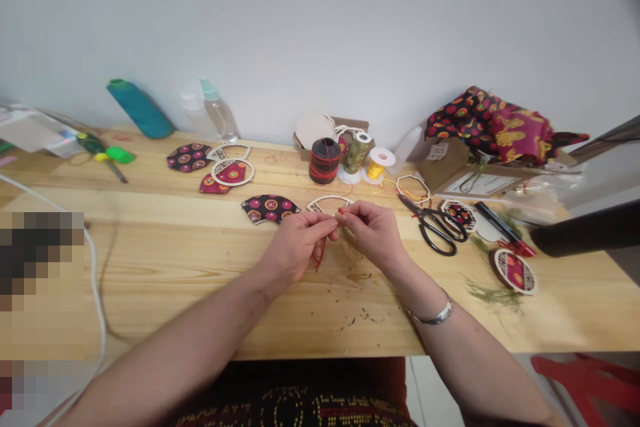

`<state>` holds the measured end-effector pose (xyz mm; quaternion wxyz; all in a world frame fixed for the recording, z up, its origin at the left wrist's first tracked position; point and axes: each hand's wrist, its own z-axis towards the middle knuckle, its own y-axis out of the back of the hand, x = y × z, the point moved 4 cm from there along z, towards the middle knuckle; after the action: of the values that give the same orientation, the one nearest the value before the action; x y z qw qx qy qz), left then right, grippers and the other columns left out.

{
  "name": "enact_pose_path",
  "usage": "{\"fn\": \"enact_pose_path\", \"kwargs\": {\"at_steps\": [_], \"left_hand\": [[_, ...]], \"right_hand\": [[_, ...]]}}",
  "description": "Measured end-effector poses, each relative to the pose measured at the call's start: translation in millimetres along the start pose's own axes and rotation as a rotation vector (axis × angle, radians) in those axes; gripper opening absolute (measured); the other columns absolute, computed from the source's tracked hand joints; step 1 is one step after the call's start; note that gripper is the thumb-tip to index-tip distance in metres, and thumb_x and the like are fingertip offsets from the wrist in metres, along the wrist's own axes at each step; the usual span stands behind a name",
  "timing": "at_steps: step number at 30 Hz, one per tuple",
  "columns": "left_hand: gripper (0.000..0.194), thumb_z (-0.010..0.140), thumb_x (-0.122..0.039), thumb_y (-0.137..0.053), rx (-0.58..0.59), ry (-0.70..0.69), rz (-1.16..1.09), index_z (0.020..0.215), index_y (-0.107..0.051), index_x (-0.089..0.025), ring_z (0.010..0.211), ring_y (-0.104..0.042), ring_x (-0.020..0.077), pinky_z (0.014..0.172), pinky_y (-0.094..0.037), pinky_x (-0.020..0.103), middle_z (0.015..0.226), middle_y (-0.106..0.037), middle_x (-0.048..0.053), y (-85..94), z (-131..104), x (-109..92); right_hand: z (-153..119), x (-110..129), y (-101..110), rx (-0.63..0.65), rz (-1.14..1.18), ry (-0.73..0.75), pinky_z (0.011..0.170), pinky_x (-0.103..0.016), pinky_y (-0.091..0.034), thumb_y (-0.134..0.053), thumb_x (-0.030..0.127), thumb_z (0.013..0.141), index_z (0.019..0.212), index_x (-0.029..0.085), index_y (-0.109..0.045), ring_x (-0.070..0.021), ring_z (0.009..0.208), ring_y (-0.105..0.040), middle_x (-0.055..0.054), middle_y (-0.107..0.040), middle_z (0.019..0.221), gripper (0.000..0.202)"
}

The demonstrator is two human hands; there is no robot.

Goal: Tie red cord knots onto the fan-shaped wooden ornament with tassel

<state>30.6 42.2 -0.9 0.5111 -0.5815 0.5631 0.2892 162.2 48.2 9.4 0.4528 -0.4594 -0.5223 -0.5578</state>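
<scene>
Left hand (295, 240) narrowed on red cord (321, 253) | right hand (375, 227) pinched a red bit (341, 210) — close together, I judged, for fine control | scissors (423, 212) lay rightward — probably for reach

A plain pale-grey wall (280, 27) stands behind the light wood-grain surface (150, 267). White floor tiles (423, 390) show below its near edge.

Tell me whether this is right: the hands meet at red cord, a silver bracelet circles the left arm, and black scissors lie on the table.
No: the head view shows the silver bracelet on the right arm, not the left; the left hand and right hand meet at red cord, and scissors lie on the table.
</scene>
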Motion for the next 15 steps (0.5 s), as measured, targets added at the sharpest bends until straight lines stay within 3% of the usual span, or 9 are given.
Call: {"fn": "enact_pose_path", "kwargs": {"at_steps": [6,10,15], "left_hand": [[0.019,0.067,-0.031,-0.069,0.043,0.006,-0.001,0.064,-0.067,-0.013,0.033,-0.036,0.0037,0.033,-0.026,0.019,0.052,-0.058,-0.002,-1.8,-1.2,-1.3],[0.020,0.068,-0.032,-0.071,0.023,0.009,-0.018,0.076,-0.070,-0.014,0.033,-0.034,0.0050,0.033,-0.023,0.019,0.042,-0.047,-0.006,-0.1,-0.6,0.3],[0.021,0.066,-0.033,-0.073,-0.007,-0.011,-0.016,0.071,-0.067,-0.013,0.035,-0.033,0.0045,0.037,-0.021,0.019,0.038,-0.040,-0.008,1.7,0.1,-0.3]], "right_hand": [[1.1,3.1,1.6,0.019,-0.103,0.066,0.054,-0.023,-0.041,-0.059,0.029,0.074,0.064,0.017,-0.060,-0.0107,0.054,-0.050,0.001,-0.061,0.058,0.015],[2.0,2.9,1.9,0.033,-0.128,0.045,0.052,-0.023,-0.040,-0.057,0.029,0.075,0.064,0.018,-0.058,-0.0101,0.051,-0.047,0.001,-0.059,0.056,0.016],[3.8,2.2,3.9,0.015,-0.132,0.070,0.053,-0.023,-0.040,-0.057,0.032,0.074,0.063,0.018,-0.058,-0.0109,0.054,-0.049,0.001,-0.060,0.058,0.018]]}}
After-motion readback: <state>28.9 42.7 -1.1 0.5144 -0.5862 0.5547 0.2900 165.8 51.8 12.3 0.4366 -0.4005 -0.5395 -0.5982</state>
